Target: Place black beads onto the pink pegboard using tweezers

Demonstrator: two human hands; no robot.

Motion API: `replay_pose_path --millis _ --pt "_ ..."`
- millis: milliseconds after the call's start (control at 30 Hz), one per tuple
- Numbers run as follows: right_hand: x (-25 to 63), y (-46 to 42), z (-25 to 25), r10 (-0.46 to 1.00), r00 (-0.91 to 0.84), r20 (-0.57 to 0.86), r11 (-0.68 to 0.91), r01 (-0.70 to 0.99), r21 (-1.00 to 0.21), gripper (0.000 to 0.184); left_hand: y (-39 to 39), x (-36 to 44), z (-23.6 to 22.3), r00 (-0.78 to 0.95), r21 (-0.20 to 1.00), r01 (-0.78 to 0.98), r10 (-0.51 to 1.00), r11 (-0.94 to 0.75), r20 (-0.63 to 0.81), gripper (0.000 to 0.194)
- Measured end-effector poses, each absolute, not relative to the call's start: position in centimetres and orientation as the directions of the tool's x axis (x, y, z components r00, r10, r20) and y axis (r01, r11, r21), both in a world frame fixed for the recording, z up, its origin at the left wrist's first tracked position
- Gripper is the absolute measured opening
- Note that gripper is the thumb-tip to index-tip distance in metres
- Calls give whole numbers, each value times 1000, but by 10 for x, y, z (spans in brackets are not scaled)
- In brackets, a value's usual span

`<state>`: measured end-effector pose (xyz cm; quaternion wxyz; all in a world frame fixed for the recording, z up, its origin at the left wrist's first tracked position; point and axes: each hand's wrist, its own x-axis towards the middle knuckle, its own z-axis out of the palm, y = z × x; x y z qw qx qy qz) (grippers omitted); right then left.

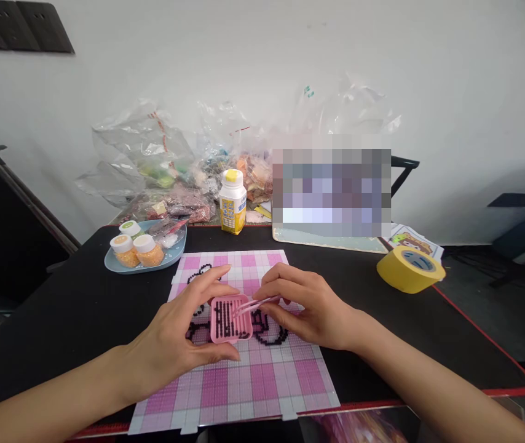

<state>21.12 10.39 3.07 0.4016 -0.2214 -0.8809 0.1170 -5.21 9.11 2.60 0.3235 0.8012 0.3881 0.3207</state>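
My left hand (189, 323) grips a small pink ridged bead tray (244, 307) by its sides, thumb below and fingers above. Rows of black beads (224, 320) lie in its grooves, mostly toward the left. In my right hand (302, 301) is a pair of pink tweezers (262, 301), closed on by thumb and fingers, with the tips over the tray's grooves. Whether the tips hold a bead is too small to tell. Beneath both hands lies a pink-and-white checked pegboard (262, 381). Black bead outlines (272, 338) show on it, partly hidden by the tray and hands.
A blue plate (179, 252) at the left bears several white-lidded jars (149, 251) of beads. Behind stand a yellow-and-white bottle (233, 203) and plastic bags (170, 197). A blurred screen (331, 191) is at the back right, with yellow tape (396, 271) near the black mat's (382, 320) right edge.
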Motion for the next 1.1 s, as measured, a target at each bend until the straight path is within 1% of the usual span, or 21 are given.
replay_pose_path --millis 233,400,733,867,967,1033,1100 --pt "212 103 31 493 -589 640 870 325 -371 13 90 -52 27 489 798 389 837 -461 245 90" --pt "211 103 30 489 -605 628 872 317 -373 14 91 -51 27 495 795 386 832 -468 249 88" --pt "210 103 28 487 -612 624 874 335 -353 16 91 -51 27 498 785 403 833 -470 243 91" --pt "212 104 31 488 -597 637 873 311 -377 15 91 -52 27 498 738 439 822 -513 275 91" --pt "220 107 37 503 -560 658 863 294 -410 11 91 -52 28 470 744 456 842 -488 264 89" --pt "229 110 42 550 -538 638 834 325 -445 8 91 -51 28 442 758 463 861 -459 251 88" --pt "241 113 46 618 -526 584 786 396 -475 9 92 -51 29 426 755 472 867 -456 257 87"
